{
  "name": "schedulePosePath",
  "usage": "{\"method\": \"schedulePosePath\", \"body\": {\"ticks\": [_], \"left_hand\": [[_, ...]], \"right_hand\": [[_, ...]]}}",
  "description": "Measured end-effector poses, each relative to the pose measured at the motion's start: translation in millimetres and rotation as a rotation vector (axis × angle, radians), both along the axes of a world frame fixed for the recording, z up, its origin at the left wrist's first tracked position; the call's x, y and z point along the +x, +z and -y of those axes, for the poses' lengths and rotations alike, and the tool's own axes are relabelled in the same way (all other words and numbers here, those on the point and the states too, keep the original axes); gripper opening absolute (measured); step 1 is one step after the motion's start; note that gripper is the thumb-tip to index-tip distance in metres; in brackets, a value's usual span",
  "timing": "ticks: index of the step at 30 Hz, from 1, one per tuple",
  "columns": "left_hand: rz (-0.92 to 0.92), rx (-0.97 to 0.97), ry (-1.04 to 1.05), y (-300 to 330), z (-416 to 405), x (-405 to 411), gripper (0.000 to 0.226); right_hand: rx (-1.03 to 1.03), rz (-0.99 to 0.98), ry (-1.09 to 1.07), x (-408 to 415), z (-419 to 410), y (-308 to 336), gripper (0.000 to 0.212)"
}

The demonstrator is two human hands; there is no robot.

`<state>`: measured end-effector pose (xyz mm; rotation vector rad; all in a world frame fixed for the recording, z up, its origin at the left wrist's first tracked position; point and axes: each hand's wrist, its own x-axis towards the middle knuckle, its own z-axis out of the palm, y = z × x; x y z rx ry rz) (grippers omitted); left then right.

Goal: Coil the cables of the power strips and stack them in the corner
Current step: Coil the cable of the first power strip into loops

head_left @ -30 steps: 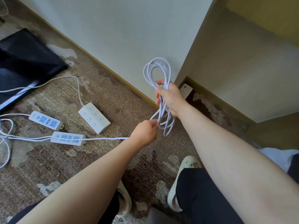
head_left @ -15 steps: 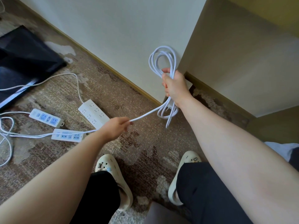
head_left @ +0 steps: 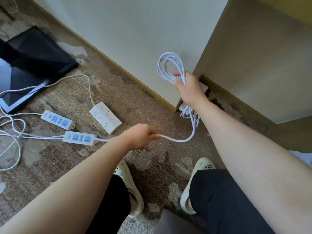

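Note:
My right hand (head_left: 189, 89) grips a bundle of white cable loops (head_left: 168, 65) held up near the wall corner; more loops hang below my wrist. From there the cable sags across to my left hand (head_left: 141, 135), which pinches it above the carpet. The cable runs on left to a power strip with blue sockets (head_left: 79, 138). A second blue-socket strip (head_left: 58, 120) and a wide white strip (head_left: 105, 117) lie on the carpet. Another white strip (head_left: 183, 107) sits in the corner, mostly hidden behind my right wrist.
A black flat panel (head_left: 33, 63) lies on the floor at the left. Loose white cables (head_left: 11, 132) tangle at the left edge. White walls meet at a corner (head_left: 195, 71). My feet in cream clogs (head_left: 133, 191) stand on the patterned carpet.
My left hand slid left along the cable, then came back a little, and the stretch between my hands now sags. The bundle in my right hand stayed near the corner.

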<state>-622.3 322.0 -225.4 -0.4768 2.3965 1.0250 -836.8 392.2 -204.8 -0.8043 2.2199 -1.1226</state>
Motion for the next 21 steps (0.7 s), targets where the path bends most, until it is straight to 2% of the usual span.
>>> {"method": "schedulePosePath", "body": {"ticks": [2, 4, 8, 11, 14, 16, 19, 21], "left_hand": [[0.147, 0.026, 0.032, -12, 10, 15, 0.028], [0.203, 0.089, 0.113, -21, 24, 31, 0.029], [0.186, 0.218, 0.399, -37, 53, 68, 0.030], [0.178, 0.223, 0.479, -36, 56, 73, 0.026], [0.064, 0.085, 0.314, -17, 40, 35, 0.021], [-0.087, 0.022, 0.200, 6, 22, 0, 0.018], [-0.350, 0.048, 0.131, 38, -8, -38, 0.016], [-0.365, 0.014, 0.087, 42, -26, -48, 0.016]], "right_hand": [[-0.002, -0.022, -0.013, -8, -7, 1, 0.017], [0.007, -0.063, -0.015, -17, -14, 1, 0.016], [0.023, -0.091, -0.043, -29, -22, -1, 0.020], [0.014, -0.076, -0.046, -27, -21, -2, 0.023], [0.009, -0.016, -0.012, -21, -14, -1, 0.020], [0.024, 0.045, 0.034, -15, -8, -3, 0.019], [0.048, 0.109, 0.095, -3, -2, -6, 0.021], [0.055, 0.162, 0.111, 2, -2, -9, 0.024]]}}
